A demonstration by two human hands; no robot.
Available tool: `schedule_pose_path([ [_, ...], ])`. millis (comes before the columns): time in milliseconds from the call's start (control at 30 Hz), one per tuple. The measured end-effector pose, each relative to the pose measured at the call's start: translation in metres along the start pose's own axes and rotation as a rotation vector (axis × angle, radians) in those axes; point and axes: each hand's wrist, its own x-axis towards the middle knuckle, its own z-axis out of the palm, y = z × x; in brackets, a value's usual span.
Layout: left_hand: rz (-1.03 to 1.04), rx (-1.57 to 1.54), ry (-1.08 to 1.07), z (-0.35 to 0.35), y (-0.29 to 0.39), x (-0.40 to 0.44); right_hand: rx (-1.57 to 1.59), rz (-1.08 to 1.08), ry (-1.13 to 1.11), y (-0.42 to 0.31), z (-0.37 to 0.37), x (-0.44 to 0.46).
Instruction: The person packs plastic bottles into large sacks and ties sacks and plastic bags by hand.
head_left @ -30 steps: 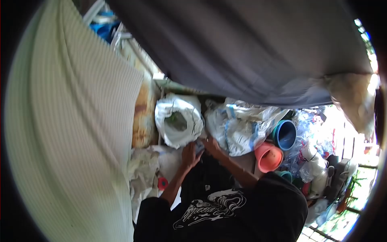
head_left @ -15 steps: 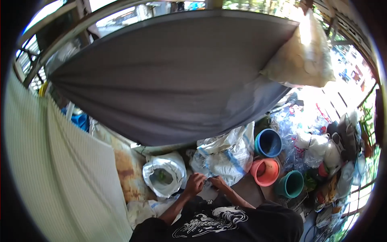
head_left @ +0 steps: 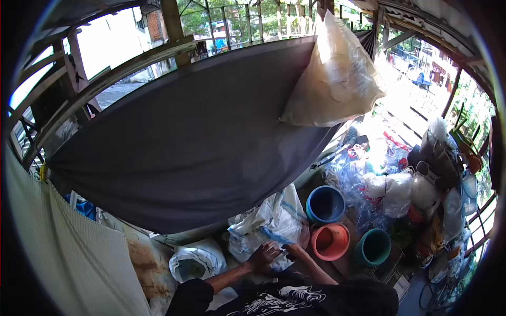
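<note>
hands (head_left: 265,255) (head_left: 294,252) farther from the open white sack (head_left: 212,256), curled near the blue-striped sack (head_left: 274,218), grip unclear

Buckets, three: one orange bucket (head_left: 338,252), the landmark; one blue bucket (head_left: 316,214), beyond it and slightly left; one green bucket (head_left: 374,255), to its right. Pale woven sacks, two, both left of the orange bucket: one blue-striped sack (head_left: 287,210), the nearer to it, and one open-mouthed sack (head_left: 215,257), farther left. Hands, two, left of the orange bucket: one left hand (head_left: 263,255) and one right hand (head_left: 295,252), the latter closer to it. Large cloths, two: one dark cloth (head_left: 184,131), beyond and left; one striped pale cloth (head_left: 79,253), at far left. Hanging bag (head_left: 340,79), one, above and beyond. Heaped plastic bags (head_left: 398,192), several, beyond and right; exact number indistinct.
</note>
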Motion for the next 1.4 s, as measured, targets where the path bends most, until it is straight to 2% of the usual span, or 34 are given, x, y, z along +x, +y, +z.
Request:
schedule_pose_path([
  [33,-0.017,-0.012,-0.051,0.010,-0.001,0.004,0.150,0.159,-0.066,0.000,-0.012,-0.001],
  [67,-0.038,-0.031,-0.106,0.020,-0.001,0.006,-0.111,-0.007,-0.035,0.003,-0.020,-0.007],
  [100,-0.037,-0.034,-0.107,0.017,0.004,0.014,-0.110,-0.004,-0.035,0.012,-0.026,-0.009],
  [167,-0.216,-0.138,-0.117,-0.001,0.016,0.036,-0.175,-0.566,0.251,0.040,-0.034,-0.010],
  [200,-0.221,-0.133,-0.114,-0.002,0.013,0.045,-0.178,-0.572,0.247,0.035,-0.041,-0.013],
  [267,-0.280,-0.017,0.084,-0.003,0.005,0.056,0.624,0.284,0.100,-0.001,-0.055,-0.019],
  [300,-0.286,-0.013,0.081,0.003,0.001,0.054,0.625,0.281,0.094,-0.010,-0.055,-0.016],
  [367,-0.263,0.117,-0.109,0.027,-0.003,0.047,0.669,0.247,0.207,-0.028,-0.054,-0.015],
  [400,-0.267,0.118,-0.106,0.033,-0.001,0.046,0.685,0.336,0.224,-0.046,-0.055,-0.008],
  [467,-0.420,0.160,-0.028,0.038,0.000,0.041,0.658,0.372,0.227,-0.056,-0.054,0.009],
  [500,-0.426,0.159,-0.032,0.038,0.000,0.038,0.634,0.418,0.228,-0.062,-0.049,0.014],
  [567,-0.643,0.056,-0.036,0.030,-0.003,0.034,0.639,0.407,0.256,-0.084,-0.043,0.020],
  [633,-0.670,0.049,-0.035,0.018,-0.008,0.033,0.572,0.255,0.313,-0.113,-0.044,0.023],
  [700,-0.802,-0.120,-0.118,0.011,-0.011,0.030,0.488,0.228,0.295,-0.130,-0.050,0.028],
  [733,-0.801,-0.127,-0.125,0.007,-0.013,0.026,0.406,0.192,0.283,-0.135,-0.048,0.028],
  [767,-0.784,-0.379,-0.090,0.000,-0.020,0.020,0.408,0.200,0.288,-0.141,-0.043,0.026],
  [833,-0.710,-0.879,-0.017,0.000,-0.039,0.010,0.121,-0.187,0.424,-0.154,-0.038,0.026],
  [867,-0.494,-0.869,0.147,0.014,-0.039,-0.001,-0.150,-0.452,0.423,-0.160,-0.039,0.024],
  [900,-0.475,-0.883,0.139,0.006,-0.035,0.000,-0.155,-0.437,0.440,-0.162,-0.037,0.026],
  [967,-1.021,-1.814,-0.008,-0.023,-0.026,0.001,-0.258,-0.485,0.201,-0.160,-0.032,0.036],
  [1000,-1.007,-1.810,-0.030,-0.024,-0.031,-0.005,-0.307,-0.588,0.148,-0.169,-0.034,0.031],
  [1067,-0.767,-2.229,-0.241,-0.016,-0.034,-0.026,-0.244,-0.541,0.117,-0.191,-0.032,0.014],
  [1100,-0.760,-2.224,-0.254,-0.018,-0.032,-0.030,-0.187,-0.504,0.065,-0.201,-0.032,0.010],
  [1133,-0.641,-2.438,-0.275,-0.023,-0.024,-0.031,-0.195,-0.601,0.088,-0.206,-0.030,0.007],
  [1167,-0.504,-2.649,-0.290,-0.028,-0.016,-0.030,-0.201,-0.602,0.091,-0.211,-0.032,0.005],
  [1200,-0.353,-2.855,-0.302,-0.027,-0.012,-0.031,-0.213,-0.676,0.036,-0.219,-0.033,0.001],
  [1233,-0.355,-2.857,-0.304,-0.026,-0.010,-0.034,-0.219,-0.748,-0.019,-0.225,-0.031,-0.002],
  [1333,-0.361,-2.803,-0.316,-0.008,-0.018,-0.042,-0.179,-0.695,0.025,-0.215,-0.026,0.004],
  [1367,-0.644,-2.479,-0.356,0.014,-0.034,-0.049,-0.106,-0.659,0.072,-0.202,-0.022,0.010],
  [1400,-0.876,-2.125,-0.382,0.024,-0.043,-0.054,-0.110,-0.534,0.229,-0.187,-0.017,0.019],
])
